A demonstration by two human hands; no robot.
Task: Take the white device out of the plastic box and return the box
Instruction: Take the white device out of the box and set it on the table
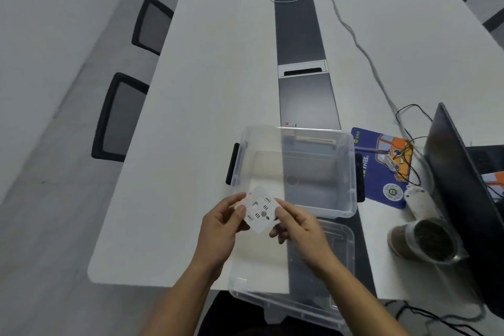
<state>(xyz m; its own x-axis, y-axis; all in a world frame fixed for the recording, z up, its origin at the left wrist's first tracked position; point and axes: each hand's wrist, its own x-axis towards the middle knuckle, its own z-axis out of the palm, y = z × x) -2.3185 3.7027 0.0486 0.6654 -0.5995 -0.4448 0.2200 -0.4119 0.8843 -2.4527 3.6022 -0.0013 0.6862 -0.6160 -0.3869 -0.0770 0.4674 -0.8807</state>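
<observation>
— Where is the device (260, 214) being held?

— It is being pinched between both hands, just over the near rim of the box (296, 169). Its left edge is being gripped by the fingers of the left hand (221, 229), its right edge by those of the right hand (297, 226).

— And the box?

— It is being left open on the white bench (207, 95), black latches showing on its left and right sides. Its clear lid (294, 292) is lying nearer, partly hidden under the forearms and overhanging the bench's near edge.

— What is being seen to the right?

— A blue mat (381, 169), black cables and a dark laptop (461, 185).
</observation>
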